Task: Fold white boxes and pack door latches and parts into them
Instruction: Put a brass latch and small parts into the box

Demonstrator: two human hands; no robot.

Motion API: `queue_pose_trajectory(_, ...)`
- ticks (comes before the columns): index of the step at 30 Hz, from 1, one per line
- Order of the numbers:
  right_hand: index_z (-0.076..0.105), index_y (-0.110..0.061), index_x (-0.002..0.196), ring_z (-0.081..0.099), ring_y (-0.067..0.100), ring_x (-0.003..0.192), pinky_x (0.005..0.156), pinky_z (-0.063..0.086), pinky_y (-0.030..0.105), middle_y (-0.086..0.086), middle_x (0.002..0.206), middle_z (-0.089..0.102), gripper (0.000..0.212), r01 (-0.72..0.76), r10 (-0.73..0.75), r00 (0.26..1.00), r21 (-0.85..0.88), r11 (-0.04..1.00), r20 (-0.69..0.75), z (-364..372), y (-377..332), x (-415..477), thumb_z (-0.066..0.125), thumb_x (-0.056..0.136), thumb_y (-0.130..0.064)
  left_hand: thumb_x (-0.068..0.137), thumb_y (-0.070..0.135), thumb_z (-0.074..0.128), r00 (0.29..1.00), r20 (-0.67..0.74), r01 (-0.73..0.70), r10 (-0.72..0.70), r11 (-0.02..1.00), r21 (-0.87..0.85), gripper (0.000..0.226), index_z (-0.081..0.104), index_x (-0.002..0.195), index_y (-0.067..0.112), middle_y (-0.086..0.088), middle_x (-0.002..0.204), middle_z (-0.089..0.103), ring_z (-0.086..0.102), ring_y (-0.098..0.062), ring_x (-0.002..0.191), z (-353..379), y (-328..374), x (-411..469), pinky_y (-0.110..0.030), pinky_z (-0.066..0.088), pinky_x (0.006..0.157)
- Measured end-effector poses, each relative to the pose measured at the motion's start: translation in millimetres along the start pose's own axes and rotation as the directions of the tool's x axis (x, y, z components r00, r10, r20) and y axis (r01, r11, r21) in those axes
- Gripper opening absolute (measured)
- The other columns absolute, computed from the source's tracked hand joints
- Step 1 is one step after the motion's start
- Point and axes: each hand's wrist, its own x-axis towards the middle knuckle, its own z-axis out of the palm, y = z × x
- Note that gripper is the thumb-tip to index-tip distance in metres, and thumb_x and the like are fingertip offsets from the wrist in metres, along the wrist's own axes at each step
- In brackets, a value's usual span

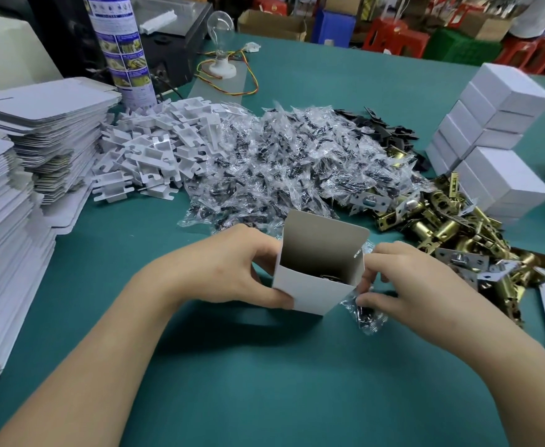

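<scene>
Open white box (316,291), held upright near the front middle of the green surface (264,366), long axis vertical, mouth facing up and its lid flap standing at the far rim. Something dark lies at the bottom; what it is cannot be told. The left hand (232,269) grips the box by its left wall, thumb on the near face and fingers curled behind. The right hand (409,279) sits just beside the right wall, fingers closed on a small clear bag (366,314) of dark parts. That bag hangs low, beside the box's lower right corner and well beneath the mouth. The hands stand apart, with the box between them.

The bag appears to be the next item in. It would have to rise past the right rim, then drop straight down along the box's axis. The right hand is the nearer one for this, while the left steadies.

Beyond the box lies a heap of similar bags (280,162), with brass latches (442,227) to its right and white plastic pieces (155,150) to its left. Flat box blanks (38,124) are stacked at far left, closed boxes (503,124) at far right
</scene>
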Motion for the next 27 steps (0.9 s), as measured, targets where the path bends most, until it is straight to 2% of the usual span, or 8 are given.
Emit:
queue_pose_trajectory(3, 0.04, -0.046, 0.074, 0.042, -0.009, 0.089, 0.074, 0.032, 0.011, -0.022, 0.089, 0.048, 0.041, 0.014, -0.015, 1.0, 0.029, 0.999, 0.014, -3, 3, -2, 0.078, 0.088, -0.041, 0.085, 0.016, 0.081, 1.0, 0.003, 0.005, -0.005, 1.0, -0.006, 0.027, 0.077, 0.106, 0.032, 0.019, 0.101, 0.079, 0.074, 0.005, 0.089, 0, 0, 0, -0.011, 0.054, 0.079)
queue_pose_trajectory(6, 0.047, -0.046, 0.08, 0.041, -0.002, 0.095, 0.077, 0.032, 0.019, -0.022, 0.096, 0.05, 0.03, -0.002, 0.002, 0.999, -0.001, 1.0, 0.046, -3, 3, -3, 0.075, 0.089, -0.044, 0.084, 0.017, 0.082, 1.0, 0.001, 0.02, -0.02, 1.0, 0.008, 0.026, 0.076, 0.103, 0.033, 0.02, 0.098, 0.078, 0.074, 0.004, 0.088, 0, 0, 0, -0.011, 0.054, 0.077)
queue_pose_trajectory(9, 0.053, -0.041, 0.082, 0.042, 0.001, 0.098, 0.084, 0.037, 0.024, -0.021, 0.096, 0.051, 0.023, -0.015, 0.015, 0.999, 0.009, 1.0, 0.03, 0, 1, -2, 0.075, 0.09, -0.041, 0.083, 0.021, 0.084, 0.999, 0.003, 0.037, -0.037, 0.999, 0.033, 0.025, 0.075, 0.104, 0.033, 0.019, 0.101, 0.078, 0.074, 0.003, 0.091, 0, -1, 0, -0.021, 0.058, 0.079)
queue_pose_trajectory(15, 0.053, -0.038, 0.078, 0.047, -0.006, 0.088, 0.073, 0.04, 0.025, -0.021, 0.083, 0.056, 0.027, -0.048, 0.048, 0.999, 0.036, 0.998, -0.002, -2, 0, -1, 0.076, 0.09, -0.032, 0.082, 0.028, 0.084, 0.998, 0.009, 0.065, -0.066, 0.996, 0.053, 0.026, 0.075, 0.106, 0.032, 0.018, 0.103, 0.077, 0.072, 0.001, 0.095, 0, -3, 1, -0.02, 0.053, 0.076)
queue_pose_trajectory(20, 0.041, -0.043, 0.074, 0.053, -0.002, 0.079, 0.064, 0.037, 0.021, -0.02, 0.077, 0.058, 0.042, -0.039, 0.041, 0.999, 0.067, 0.997, -0.034, -5, -1, -1, 0.077, 0.09, -0.029, 0.081, 0.03, 0.084, 0.998, 0.014, 0.066, -0.067, 0.996, 0.056, 0.027, 0.075, 0.106, 0.032, 0.018, 0.104, 0.077, 0.072, 0.001, 0.096, 1, -4, 0, -0.02, 0.052, 0.076)
queue_pose_trajectory(22, 0.041, -0.046, 0.072, 0.056, -0.002, 0.078, 0.064, 0.039, 0.02, -0.018, 0.076, 0.061, 0.046, -0.023, 0.031, 0.997, 0.108, 0.994, -0.074, -5, -3, -1, 0.079, 0.089, -0.027, 0.081, 0.031, 0.085, 0.998, 0.018, 0.063, -0.064, 0.996, 0.06, 0.028, 0.075, 0.107, 0.034, 0.019, 0.105, 0.076, 0.071, 0.001, 0.097, 1, -5, 0, -0.017, 0.05, 0.074)
queue_pose_trajectory(25, 0.043, -0.064, 0.078, 0.057, -0.004, 0.087, 0.063, 0.038, 0.018, -0.016, 0.077, 0.063, 0.052, 0.021, -0.005, 0.994, 0.148, 0.989, -0.108, -6, -7, -1, 0.077, 0.089, -0.026, 0.081, 0.031, 0.085, 0.998, 0.017, 0.062, -0.063, 0.996, 0.058, 0.031, 0.074, 0.109, 0.034, 0.019, 0.107, 0.076, 0.071, 0.001, 0.097, 1, -5, 1, -0.015, 0.048, 0.072)
queue_pose_trajectory(27, 0.044, -0.06, 0.077, 0.057, 0.0, 0.082, 0.062, 0.037, 0.019, -0.016, 0.077, 0.06, 0.05, 0.024, -0.008, 0.992, 0.131, 0.991, -0.126, -4, -7, 1, 0.075, 0.09, -0.024, 0.08, 0.033, 0.086, 0.997, 0.022, 0.072, -0.074, 0.995, 0.068, 0.032, 0.074, 0.11, 0.033, 0.019, 0.108, 0.076, 0.07, 0.002, 0.096, 0, -5, 1, -0.016, 0.047, 0.072)
